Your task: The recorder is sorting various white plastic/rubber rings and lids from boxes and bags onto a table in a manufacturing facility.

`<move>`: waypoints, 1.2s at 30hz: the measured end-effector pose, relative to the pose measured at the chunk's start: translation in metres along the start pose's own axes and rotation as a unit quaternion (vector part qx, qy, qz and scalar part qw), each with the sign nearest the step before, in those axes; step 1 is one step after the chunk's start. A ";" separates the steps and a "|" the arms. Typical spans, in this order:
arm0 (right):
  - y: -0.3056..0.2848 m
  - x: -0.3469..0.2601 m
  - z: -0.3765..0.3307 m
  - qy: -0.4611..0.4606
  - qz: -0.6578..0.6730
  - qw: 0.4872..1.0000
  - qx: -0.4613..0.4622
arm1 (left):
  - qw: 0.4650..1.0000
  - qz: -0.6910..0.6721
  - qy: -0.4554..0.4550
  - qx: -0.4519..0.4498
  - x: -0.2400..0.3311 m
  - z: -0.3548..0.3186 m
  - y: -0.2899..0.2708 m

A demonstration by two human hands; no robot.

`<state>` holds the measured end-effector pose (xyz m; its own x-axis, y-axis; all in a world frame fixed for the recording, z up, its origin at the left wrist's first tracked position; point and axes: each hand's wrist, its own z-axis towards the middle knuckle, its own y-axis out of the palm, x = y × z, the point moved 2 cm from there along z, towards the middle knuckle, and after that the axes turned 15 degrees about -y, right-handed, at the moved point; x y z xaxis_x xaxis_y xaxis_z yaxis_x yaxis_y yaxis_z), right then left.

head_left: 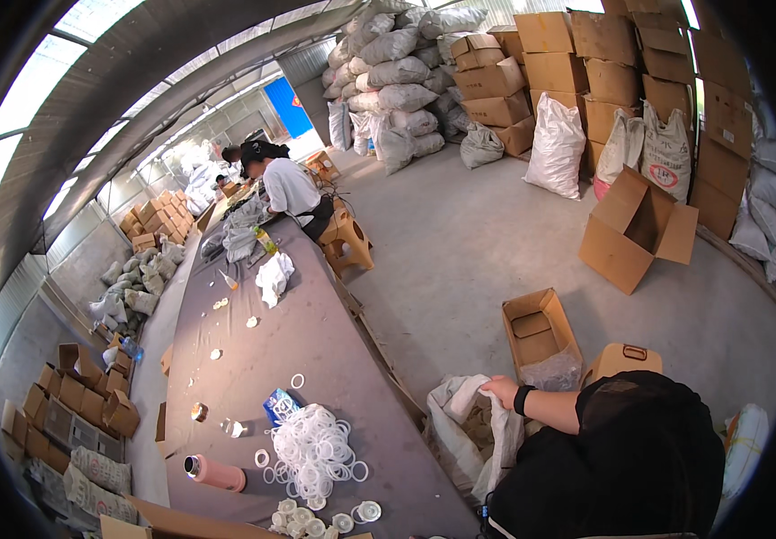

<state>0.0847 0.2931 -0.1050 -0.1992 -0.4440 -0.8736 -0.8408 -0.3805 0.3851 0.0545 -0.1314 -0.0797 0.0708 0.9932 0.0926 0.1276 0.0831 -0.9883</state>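
Grey floor (442,242), rumpled, open-mouthed whitish sack (449,420).

My remote view places a flask (217,473) left of piled rings (316,449) on the table (307,305); right of the table, a sack (449,429); beyond that, a carton (539,327) containing a plastic bag (554,370).

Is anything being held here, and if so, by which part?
The right hand grips a whitish sack by its open top edge; the left hand isn't in view.
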 end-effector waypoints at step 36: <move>-0.006 0.016 0.008 0.002 0.027 0.999 0.033 | 0.998 -0.035 0.017 0.039 0.010 0.015 -0.010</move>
<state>0.0830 0.2945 -0.1237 -0.2436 -0.4652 -0.8510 -0.8600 -0.3021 0.4113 0.0387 -0.1212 -0.0706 0.0982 0.9814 0.1649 0.0557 0.1600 -0.9855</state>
